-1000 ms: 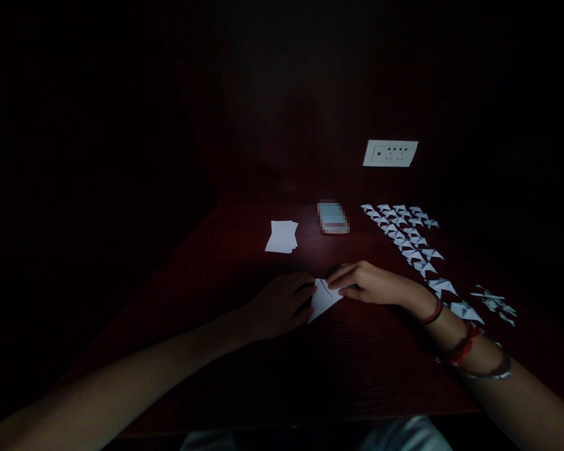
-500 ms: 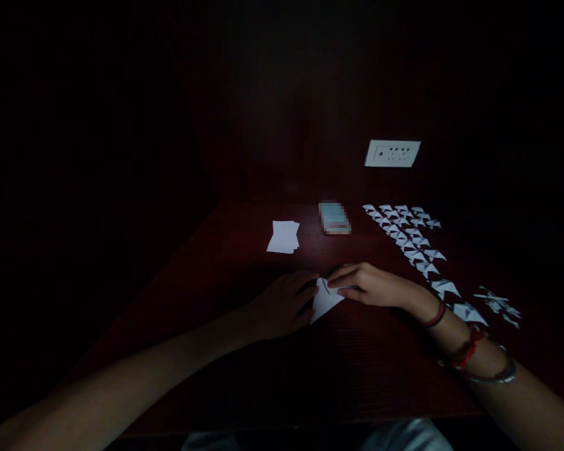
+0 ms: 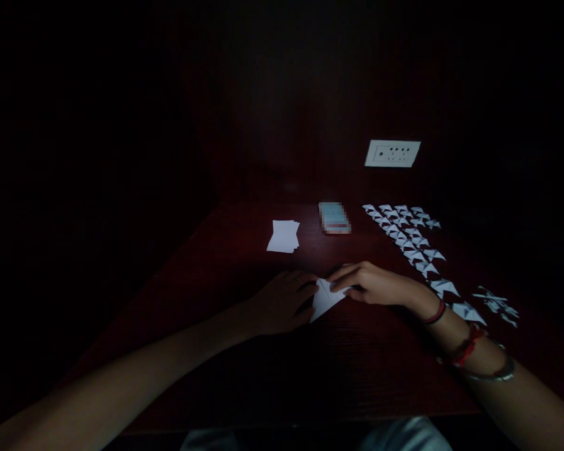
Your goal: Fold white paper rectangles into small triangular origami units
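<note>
A small white paper piece (image 3: 324,300) folded to a triangle lies on the dark red table (image 3: 348,369), between both hands. My left hand (image 3: 282,304) rests curled on the table, its fingertips pressed on the paper's left edge. My right hand (image 3: 371,283) comes in from the right, fingers closed in a pinch on the paper's upper right corner. Red and metal bangles sit on my right wrist.
A small stack of white paper slips (image 3: 283,236) lies farther back, a blurred phone (image 3: 334,218) beside it. Several folded paper units (image 3: 411,241) run in rows along the right, with loose scraps (image 3: 496,302) at far right. A white socket plate (image 3: 392,153) is on the back wall.
Hardly anything moved: my fingers shifted slightly on the folded paper, which stays in place between both hands.
</note>
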Available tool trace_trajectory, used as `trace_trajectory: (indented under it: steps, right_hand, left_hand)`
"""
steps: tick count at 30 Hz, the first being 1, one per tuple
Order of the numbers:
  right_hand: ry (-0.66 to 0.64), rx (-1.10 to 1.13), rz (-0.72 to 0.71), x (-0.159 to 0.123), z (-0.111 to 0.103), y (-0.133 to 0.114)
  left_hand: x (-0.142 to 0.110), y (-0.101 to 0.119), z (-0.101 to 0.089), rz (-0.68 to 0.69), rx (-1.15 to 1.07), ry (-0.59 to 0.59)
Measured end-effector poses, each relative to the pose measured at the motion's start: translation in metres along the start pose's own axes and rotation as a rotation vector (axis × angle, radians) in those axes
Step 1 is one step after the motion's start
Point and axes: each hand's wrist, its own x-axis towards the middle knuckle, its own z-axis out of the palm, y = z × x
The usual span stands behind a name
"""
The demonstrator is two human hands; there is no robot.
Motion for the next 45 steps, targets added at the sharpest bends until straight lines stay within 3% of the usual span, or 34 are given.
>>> trace_trajectory:
  steps: [31, 34, 38, 41, 45]
  right_hand:
    - [-0.011, 0.087, 0.002, -0.001, 0.001, 0.004]
    - [0.061, 0.107, 0.095, 0.0, 0.002, 0.007]
    - [0.269, 0.171, 0.378, 0.001, 0.009, 0.018]
    - [0.296, 0.411, 0.535, 0.003, 0.013, 0.024]
    - [0.328, 0.653, 0.582, 0.007, 0.014, 0.022]
  left_hand:
    - [0.0, 0.004, 0.002, -0.01, -0.036, -0.034]
    - [-0.001, 0.004, 0.001, -0.019, -0.036, -0.022]
    - [-0.002, 0.006, -0.003, -0.008, -0.022, -0.008]
    - [-0.003, 0.006, -0.004, 0.031, -0.025, -0.014]
    - [-0.001, 0.005, -0.003, 0.148, -0.084, -0.022]
